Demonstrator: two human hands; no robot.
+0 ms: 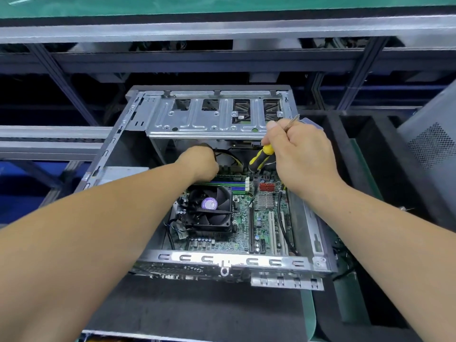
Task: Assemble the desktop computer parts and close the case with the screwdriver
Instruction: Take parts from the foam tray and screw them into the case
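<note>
Bright overhead light, wide-angle edge distortion

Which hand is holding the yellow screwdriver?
The right hand grips the yellow-and-black screwdriver. The left hand reaches among black cables instead.

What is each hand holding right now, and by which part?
The right hand grips the screwdriver with its handle pointing down. The left hand reaches among cables; its grip is hidden.
</note>
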